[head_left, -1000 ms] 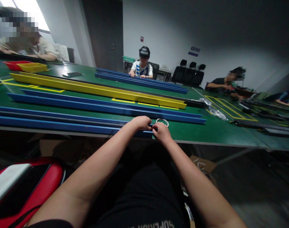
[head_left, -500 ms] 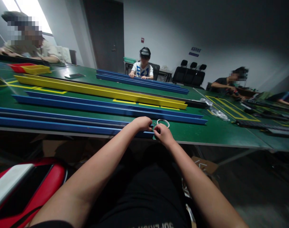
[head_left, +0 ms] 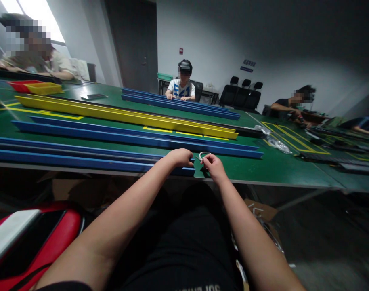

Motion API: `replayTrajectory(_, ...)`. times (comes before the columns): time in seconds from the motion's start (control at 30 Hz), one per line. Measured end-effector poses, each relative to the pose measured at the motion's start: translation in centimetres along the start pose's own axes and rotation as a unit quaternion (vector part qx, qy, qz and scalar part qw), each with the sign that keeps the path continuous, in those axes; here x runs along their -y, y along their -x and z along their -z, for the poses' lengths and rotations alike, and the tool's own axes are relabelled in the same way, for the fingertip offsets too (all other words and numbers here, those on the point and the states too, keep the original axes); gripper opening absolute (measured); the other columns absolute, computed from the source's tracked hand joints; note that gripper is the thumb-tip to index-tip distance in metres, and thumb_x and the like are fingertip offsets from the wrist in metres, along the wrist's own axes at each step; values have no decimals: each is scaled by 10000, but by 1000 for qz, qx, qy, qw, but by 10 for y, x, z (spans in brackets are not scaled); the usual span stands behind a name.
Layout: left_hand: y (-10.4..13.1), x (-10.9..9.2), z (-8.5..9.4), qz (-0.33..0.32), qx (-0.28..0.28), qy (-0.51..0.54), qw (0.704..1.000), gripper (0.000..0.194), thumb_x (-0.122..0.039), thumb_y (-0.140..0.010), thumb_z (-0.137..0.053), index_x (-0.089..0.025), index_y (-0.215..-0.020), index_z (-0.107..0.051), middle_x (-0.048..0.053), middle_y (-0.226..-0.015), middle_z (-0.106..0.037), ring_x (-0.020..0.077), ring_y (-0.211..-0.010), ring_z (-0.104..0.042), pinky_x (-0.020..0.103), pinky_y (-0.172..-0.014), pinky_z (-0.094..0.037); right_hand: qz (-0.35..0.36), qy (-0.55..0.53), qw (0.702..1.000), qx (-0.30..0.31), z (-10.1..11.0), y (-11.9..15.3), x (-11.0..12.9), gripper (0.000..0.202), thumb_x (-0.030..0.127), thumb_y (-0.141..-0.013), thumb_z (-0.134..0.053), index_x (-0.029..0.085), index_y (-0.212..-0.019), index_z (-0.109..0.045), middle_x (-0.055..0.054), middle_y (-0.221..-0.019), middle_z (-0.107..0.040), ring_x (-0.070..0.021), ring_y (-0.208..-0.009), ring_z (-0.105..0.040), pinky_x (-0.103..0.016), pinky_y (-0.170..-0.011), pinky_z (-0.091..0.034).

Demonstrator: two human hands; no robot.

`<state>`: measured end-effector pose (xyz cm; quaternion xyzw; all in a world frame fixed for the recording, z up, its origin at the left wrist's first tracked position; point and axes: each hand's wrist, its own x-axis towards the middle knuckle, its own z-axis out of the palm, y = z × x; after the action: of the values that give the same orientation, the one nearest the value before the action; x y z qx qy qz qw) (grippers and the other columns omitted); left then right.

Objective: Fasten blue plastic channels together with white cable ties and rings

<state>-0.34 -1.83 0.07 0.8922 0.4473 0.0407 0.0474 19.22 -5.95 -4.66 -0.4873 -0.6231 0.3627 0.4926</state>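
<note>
Near the table's front edge, my right hand [head_left: 213,165] is closed in a pinch on a thin white loop [head_left: 200,154]. The loop curves up above my fingertips, and part of it is hidden behind the hand. Just to the left, my left hand [head_left: 182,157] is curled closed over the right end of the nearest blue channel [head_left: 118,160]. What its fingers hold is hidden. A small gap separates the two hands. Behind them lies a second blue channel [head_left: 136,136], with a long yellow channel [head_left: 124,117] beyond it.
More blue channels [head_left: 178,106] lie at the far side of the green table [head_left: 281,171], before a seated person. Other people sit at left and right. Red [head_left: 17,85] and yellow [head_left: 45,88] trays stand far left, crumpled clear plastic [head_left: 277,144] and dark strips [head_left: 332,159] on the right.
My right hand has moved slightly right, away from my left hand. The white loop has turned with it and now shows as a hook shape. My left hand stays almost in place.
</note>
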Motion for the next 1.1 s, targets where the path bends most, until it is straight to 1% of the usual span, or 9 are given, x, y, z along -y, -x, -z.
replayTrajectory(0.23, 0, 1, 0, 4, 6, 6, 1000, 336, -539, -708, -581, -247, -826, -701, 46, -803, -719, 187, -710, -629, 255, -559, -369, 23, 30, 999, -16, -2, 0, -4, 293, 468, -715, -692, 213, -797, -573, 5, -708, -611, -127, -608, -524, -250, -577, -423)
replayTrajectory(0.33, 0, 2, 0, 5, 9, 8, 1000, 346, -537, -716, -573, -251, -854, -711, 50, -823, -724, 193, -721, -633, 261, -582, -388, 27, 7, 1000, -9, -2, -1, -5, 300, 449, -711, -698, 207, -872, -622, -20, -803, -659, -146, -701, -582, -270, -659, -465)
replayTrajectory(0.43, 0, 2, 0, 4, 11, 11, 1000, 361, -543, -721, -568, -253, -872, -720, 55, -848, -727, 202, -743, -639, 265, -601, -403, 16, -13, 1000, 4, 0, -1, -4, 343, 468, -731, -675, 208, -954, -675, -35, -874, -696, -164, -788, -618, -298, -738, -480)
replayTrajectory(0.6, 0, 2, 0, 3, 9, 4, 1000, 362, -542, -720, -565, -251, -871, -720, 58, -827, -724, 206, -735, -639, 267, -591, -399, 1, 6, 1000, 1, 1, 0, -2, 357, 530, -742, -660, 202, -879, -697, -17, -777, -691, -140, -670, -571, -275, -649, -447)
replayTrajectory(0.73, 0, 1, 1, 2, 7, 1, 1000, 356, -541, -726, -556, -246, -848, -713, 60, -810, -723, 203, -711, -634, 268, -570, -388, -6, 4, 1000, -1, 1, 1, -3, 354, 542, -755, -651, 206, -864, -670, 0, -724, -663, -123, -603, -528, -254, -583, -414)
replayTrajectory(0.83, 1, 0, 2, 10, 10, 6, 1000, 358, -550, -722, -564, -247, -846, -708, 54, -827, -728, 193, -725, -637, 257, -575, -385, -11, 1, 1000, 8, 0, 0, -4, 356, 554, -762, -638, 212, -859, -646, 11, -682, -640, -125, -579, -521, -256, -571, -415)
replayTrajectory(0.93, 1, 0, 2, 13, 13, 11, 1000, 355, -551, -712, -577, -248, -846, -706, 50, -839, -730, 191, -738, -640, 253, -573, -381, -11, 3, 1000, 20, 0, 0, -4, 365, 568, -760, -631, 216, -856, -628, 12, -685, -636, -124, -563, -508, -253, -551, -407)
replayTrajectory(1.1, 0, 1, 1, 9, 10, 5, 1000, 355, -551, -715, -571, -253, -852, -710, 51, -835, -730, 197, -736, -640, 258, -577, -388, -5, -3, 1000, 25, -1, 0, -2, 350, 563, -768, -618, 225, -858, -601, -1, -764, -657, -114, -559, -493, -236, -521, -383)
